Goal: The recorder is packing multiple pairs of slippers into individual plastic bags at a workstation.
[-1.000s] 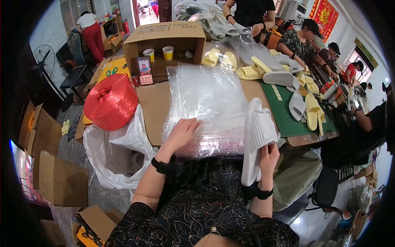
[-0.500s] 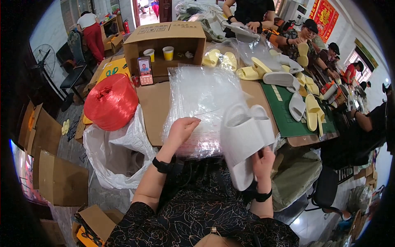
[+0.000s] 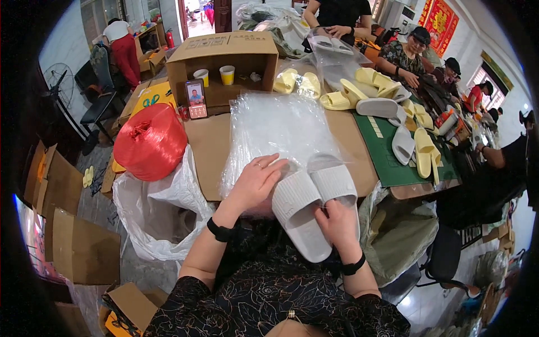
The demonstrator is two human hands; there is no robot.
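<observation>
I am observing a pair of white slippers (image 3: 314, 208) lying soles up, side by side, at the near edge of the bench (image 3: 210, 146), partly over the person's lap. The right hand (image 3: 337, 224) is gripping the pair from the near side, fingers curled around the inner edges where the two slippers are touching, so this hand is closed on them. The left hand (image 3: 255, 182) is resting flat and open, fingers spread narrow, on the stack of clear plastic bags (image 3: 278, 132), with its fingertips just beside the left slipper's toe; I cannot tell whether they are actually touching it. The slippers are overlapping the near end of the bag stack, which is lying on a brown cardboard sheet on the bench. I am noting a red spool of twine (image 3: 150, 140) to the left of the bags, sitting above a white sack (image 3: 160, 210) that is hanging open beside the bench. Beyond the bags an open cardboard box (image 3: 224, 62) is standing with two paper cups (image 3: 214, 74) inside, and a phone (image 3: 196, 99) is leaning upright against its front. Yellow slippers (image 3: 359, 90) are lying scattered further along the bench to the right, near a green cutting mat (image 3: 387, 151), where other people are sitting well apart from the hands.
</observation>
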